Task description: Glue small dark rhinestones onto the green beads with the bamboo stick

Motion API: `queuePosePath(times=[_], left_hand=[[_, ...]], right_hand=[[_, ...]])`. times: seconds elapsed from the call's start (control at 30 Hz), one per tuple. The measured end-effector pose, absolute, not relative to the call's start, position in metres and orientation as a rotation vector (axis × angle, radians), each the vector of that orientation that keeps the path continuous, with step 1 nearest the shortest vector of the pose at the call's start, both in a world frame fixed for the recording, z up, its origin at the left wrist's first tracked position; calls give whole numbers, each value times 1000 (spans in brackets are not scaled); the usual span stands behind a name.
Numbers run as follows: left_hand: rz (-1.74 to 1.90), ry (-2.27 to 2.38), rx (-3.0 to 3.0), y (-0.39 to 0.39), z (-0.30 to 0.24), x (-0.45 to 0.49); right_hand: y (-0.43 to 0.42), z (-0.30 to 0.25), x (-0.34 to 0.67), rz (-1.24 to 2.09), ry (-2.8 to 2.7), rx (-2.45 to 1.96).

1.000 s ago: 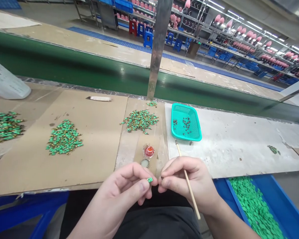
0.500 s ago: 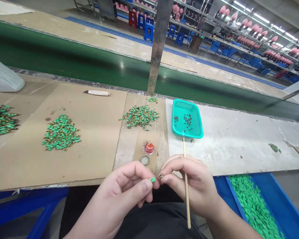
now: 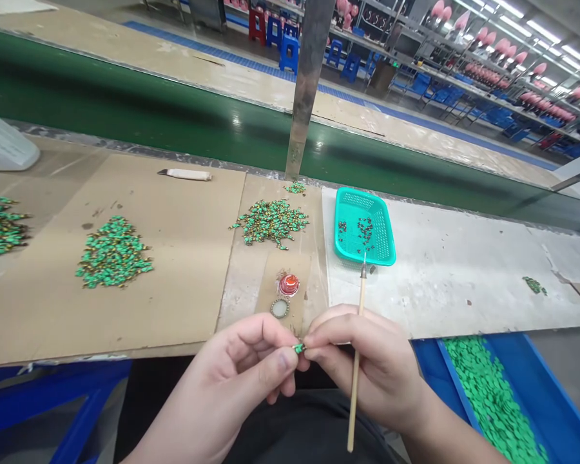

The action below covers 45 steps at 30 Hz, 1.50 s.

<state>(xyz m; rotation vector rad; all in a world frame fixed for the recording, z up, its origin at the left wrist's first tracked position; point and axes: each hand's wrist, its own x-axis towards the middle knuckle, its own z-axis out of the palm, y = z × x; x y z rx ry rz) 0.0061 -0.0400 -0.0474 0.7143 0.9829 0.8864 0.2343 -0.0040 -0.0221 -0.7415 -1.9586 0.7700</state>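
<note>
Between thumb and forefinger, my left hand (image 3: pixel 251 367) pinches a tiny green piece (image 3: pixel 298 348). My right hand (image 3: pixel 372 361) meets it there, its thumb and forefinger closed at the piece's right end; the small dark part they held is now mostly hidden. Across that same hand lies a thin wooden-handled brush (image 3: pixel 356 386), its metal collar and fine tip pointing away towards the basket. Just beyond my fingertips, a red, glossy blob in a small dish (image 3: pixel 289 284) and an upturned bottle cap (image 3: pixel 280 308) sit on a cardboard strip.
A turquoise basket (image 3: pixel 391 248) holds several small dark parts. Piles of green and gold pieces (image 3: pixel 273 222) (image 3: pixel 113 254) lie on the cardboard. A knife with a wrapped handle (image 3: pixel 188 174) lies behind. Blue bins (image 3: pixel 551 386) with green pieces stand at lower right; a metal post (image 3: pixel 307 90) rises ahead.
My right fingertips have moved left, closing the gap to the green piece in my left hand. The brush has swung, its tip going right and its lower end left.
</note>
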Motion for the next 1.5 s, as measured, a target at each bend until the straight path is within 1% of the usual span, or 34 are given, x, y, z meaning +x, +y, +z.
queuePosePath(times=[0.23,0.7,0.83,1.0,1.17,1.5], left_hand=[[904,1092,819,-41,-42,8],[912,1154,998,-40,-35,8],[934,1143,979,-36,-34,9],[944,1153,933,-37,-34,7],[946,1159,853,-44,-41,4],[914,1112,901,-43,-43,3]], right_hand=[[-7,-14,240,597,-2140,-715],[-1,-8,240,479,-2318,-705],[1,-17,239,518,-2213,-642],[1,-20,243,636,-2094,-739],[0,-20,243,652,-2091,-718],[-3,-21,239,616,-2168,-657]])
